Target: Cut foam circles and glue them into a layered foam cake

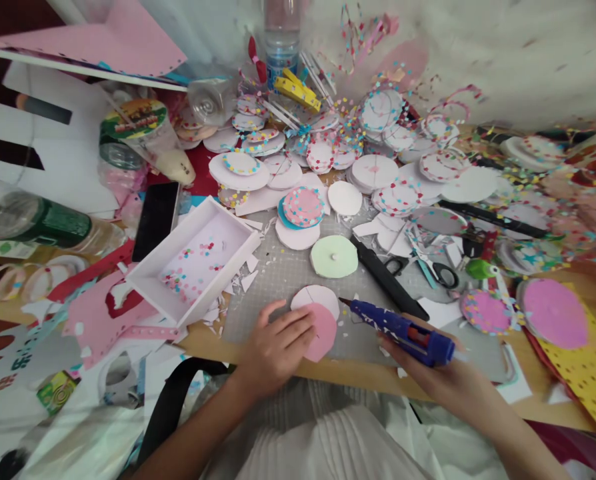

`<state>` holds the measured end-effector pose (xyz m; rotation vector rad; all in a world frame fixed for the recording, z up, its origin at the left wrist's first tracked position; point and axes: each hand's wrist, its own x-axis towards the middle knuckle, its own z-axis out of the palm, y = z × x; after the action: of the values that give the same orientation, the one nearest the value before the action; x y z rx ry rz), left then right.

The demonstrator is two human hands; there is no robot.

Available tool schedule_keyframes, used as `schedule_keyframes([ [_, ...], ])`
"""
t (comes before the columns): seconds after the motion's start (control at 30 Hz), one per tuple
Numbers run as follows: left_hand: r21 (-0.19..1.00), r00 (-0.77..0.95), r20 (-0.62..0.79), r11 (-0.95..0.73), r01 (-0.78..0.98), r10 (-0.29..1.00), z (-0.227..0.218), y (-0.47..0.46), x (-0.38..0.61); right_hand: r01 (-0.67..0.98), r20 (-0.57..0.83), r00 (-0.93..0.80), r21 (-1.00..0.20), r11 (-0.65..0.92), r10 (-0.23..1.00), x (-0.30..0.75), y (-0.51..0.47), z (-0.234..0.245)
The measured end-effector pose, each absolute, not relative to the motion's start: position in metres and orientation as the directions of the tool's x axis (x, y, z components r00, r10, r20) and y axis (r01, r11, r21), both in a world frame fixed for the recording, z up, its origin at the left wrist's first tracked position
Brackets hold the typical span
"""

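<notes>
My left hand [281,343] has its fingers over the edge of a pink paper disc [324,337] and grips it; the thumb is hidden. The pink disc overlaps a white disc [323,295] lying on the grey cutting mat [278,273]. My right hand [428,373] is closed around a blue hot glue gun [403,330], whose nozzle points left, close to the white disc's right side. Just beyond, a pale green disc [334,257] bears a small white blob at its middle. Behind it, a dotted pink disc [303,207] rests on blue and white discs.
A white open box [193,260] with confetti dots stands left of the mat, beside a black phone [155,220]. A black cutter [391,280] and scissors [428,260] lie to the right. Decorated discs [375,173] crowd the back. A plastic bottle [282,40] stands behind.
</notes>
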<state>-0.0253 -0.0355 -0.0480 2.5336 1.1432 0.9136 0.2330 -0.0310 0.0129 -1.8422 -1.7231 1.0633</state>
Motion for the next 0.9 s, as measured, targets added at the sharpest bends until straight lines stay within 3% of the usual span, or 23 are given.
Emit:
schedule_keyframes([
  [0.2, 0.442, 0.506, 0.452, -0.677, 0.588, 0.734, -0.049, -0.035, -0.025, 0.648, -0.287, -0.042, -0.737, -0.192, 0.957, 0.226, -0.047, 0.0],
  [0.47, 0.435, 0.523, 0.446, -0.687, 0.582, 0.726, -0.049, -0.034, -0.026, 0.731, -0.261, -0.15, -0.679, -0.071, 0.953, 0.231, -0.048, -0.009],
  [0.9, 0.452, 0.505, 0.416, -0.654, 0.607, 0.756, -0.046, -0.035, -0.022, 0.745, -0.325, -0.144, -0.657, -0.114, 0.935, 0.232, -0.049, -0.006],
])
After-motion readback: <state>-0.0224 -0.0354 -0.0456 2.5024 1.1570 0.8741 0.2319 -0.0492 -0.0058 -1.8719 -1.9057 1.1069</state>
